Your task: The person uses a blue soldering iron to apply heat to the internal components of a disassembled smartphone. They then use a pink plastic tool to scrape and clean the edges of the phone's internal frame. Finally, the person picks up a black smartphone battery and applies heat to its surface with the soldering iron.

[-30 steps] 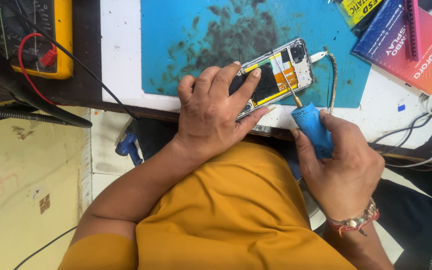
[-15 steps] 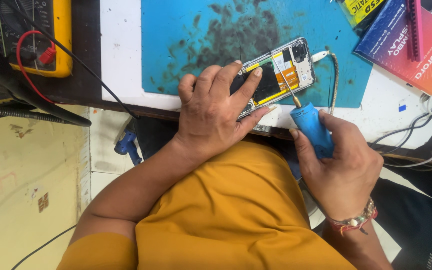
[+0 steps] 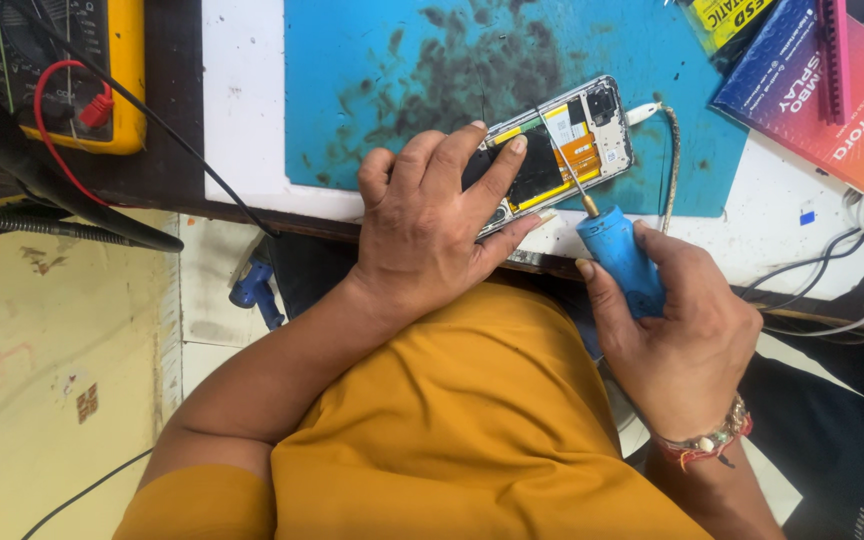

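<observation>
The left hand (image 3: 430,232) is pressing flat, fingers spread, on the opened phone (image 3: 562,140) beneath its fingertips, while the right hand (image 3: 680,335) is gripping a blue screwdriver (image 3: 620,255) angling up-left from it into the phone.

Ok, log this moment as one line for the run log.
left hand: presses down opened phone on blue mat | right hand: holds blue screwdriver, tip on phone's inside | cable plugged into phone
</observation>
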